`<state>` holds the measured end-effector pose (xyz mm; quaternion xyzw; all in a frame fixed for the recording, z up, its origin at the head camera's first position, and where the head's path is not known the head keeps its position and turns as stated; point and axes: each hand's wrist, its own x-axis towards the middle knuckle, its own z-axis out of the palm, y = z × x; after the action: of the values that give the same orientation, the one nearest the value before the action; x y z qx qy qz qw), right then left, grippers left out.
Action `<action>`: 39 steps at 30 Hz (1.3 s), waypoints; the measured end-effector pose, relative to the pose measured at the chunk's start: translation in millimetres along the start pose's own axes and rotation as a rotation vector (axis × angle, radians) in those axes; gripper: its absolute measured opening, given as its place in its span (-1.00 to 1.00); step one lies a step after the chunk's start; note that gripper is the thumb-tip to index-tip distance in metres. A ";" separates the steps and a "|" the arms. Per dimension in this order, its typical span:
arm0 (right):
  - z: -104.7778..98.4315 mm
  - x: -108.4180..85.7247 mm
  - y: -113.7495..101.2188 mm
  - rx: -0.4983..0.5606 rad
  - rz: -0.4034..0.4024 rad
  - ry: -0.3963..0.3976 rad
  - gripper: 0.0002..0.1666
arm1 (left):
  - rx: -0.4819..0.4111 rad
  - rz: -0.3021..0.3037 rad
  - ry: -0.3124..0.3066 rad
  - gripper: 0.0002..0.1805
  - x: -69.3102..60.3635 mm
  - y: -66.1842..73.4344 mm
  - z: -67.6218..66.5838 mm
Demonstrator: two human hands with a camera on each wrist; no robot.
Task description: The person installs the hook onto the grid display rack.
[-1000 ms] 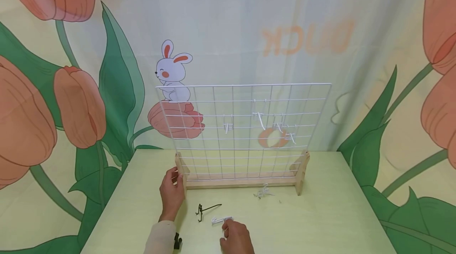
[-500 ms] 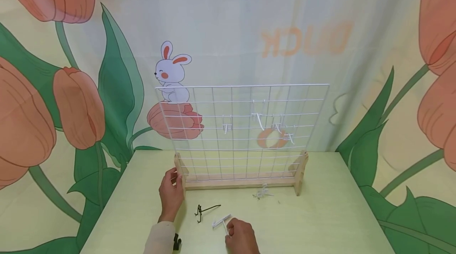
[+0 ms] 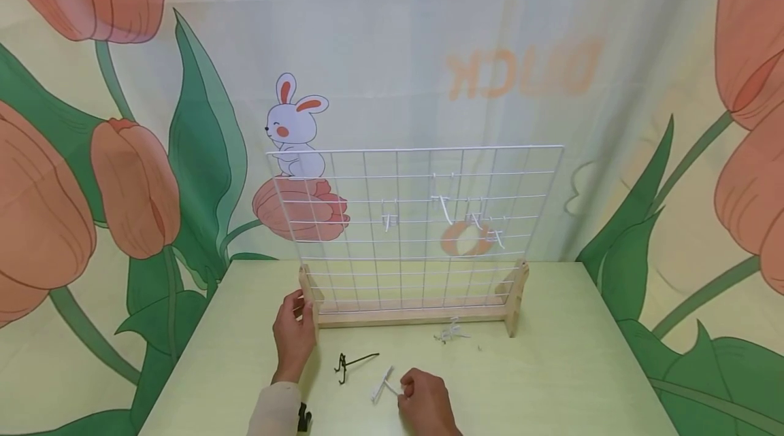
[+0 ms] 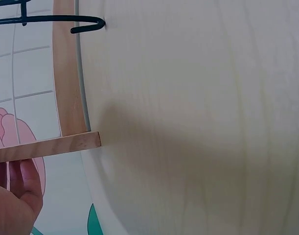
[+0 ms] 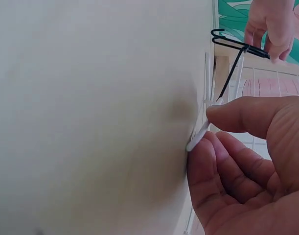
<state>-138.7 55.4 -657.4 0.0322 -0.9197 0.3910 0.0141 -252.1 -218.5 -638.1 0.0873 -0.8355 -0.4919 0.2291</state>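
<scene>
My left hand (image 3: 294, 337) rests against the outer side of the wooden stand's left foot (image 3: 308, 293); in the left wrist view its fingers (image 4: 23, 176) touch the wood. Near the front of the table, my right hand (image 3: 427, 400) pinches the rod of a white hook (image 3: 382, 383) between thumb and fingers, its wider end pointing left. The right wrist view shows that hand (image 5: 252, 161) close up with the white rod (image 5: 198, 137) at the fingertips. A black hook (image 3: 344, 366) lies on the table between the two hands.
A white wire grid (image 3: 398, 221) stands upright in the wooden base (image 3: 410, 320), with several white hooks hanging on it. More white hooks (image 3: 452, 332) lie in front of the base. A small black object (image 3: 303, 417) is by my left sleeve. A printed curtain hangs behind.
My right hand has moved slightly right, and the white hook in it has turned so its wide end stands more upright. The left hand has stayed at the stand.
</scene>
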 end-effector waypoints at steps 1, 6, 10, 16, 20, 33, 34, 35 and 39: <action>-0.1 0.5 0.7 -0.002 0.000 0.005 -0.78 | 0.001 0.000 0.002 -0.63 0.0 0.0 0.1; 1.5 2.8 3.5 -0.007 -0.013 0.027 -0.77 | 0.003 -0.001 0.001 -0.62 0.1 -0.2 -0.2; 4.0 5.0 2.6 -0.011 -0.070 0.025 -0.79 | -0.002 0.004 0.002 -0.63 0.9 0.1 -0.7; 7.6 6.8 -1.3 -0.031 -0.079 -0.031 -0.82 | -0.001 0.005 -0.003 -0.63 0.8 1.5 -0.3; 8.5 8.2 -1.8 -0.025 -0.067 -0.054 -0.82 | 0.010 0.000 -0.009 -0.62 0.0 2.2 -0.2; 10.9 8.9 0.6 -0.028 -0.096 -0.019 -0.82 | 0.003 0.019 0.005 -0.63 -2.0 6.3 -1.9; 11.0 8.7 0.2 -0.030 -0.094 -0.018 -0.82 | 0.004 0.016 0.003 -0.63 -1.9 5.6 -1.9; 11.2 8.6 -0.1 -0.033 -0.093 -0.016 -0.82 | 0.003 0.009 0.000 -0.63 -1.6 4.8 -2.0; 10.6 8.4 -2.7 -0.049 -0.098 0.001 -0.82 | 0.001 -0.001 -0.008 -0.63 -1.0 2.2 -2.6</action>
<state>-146.9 45.6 -662.4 0.0765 -0.9264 0.3670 0.0343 -249.8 -219.1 -635.5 0.0857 -0.8367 -0.4919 0.2252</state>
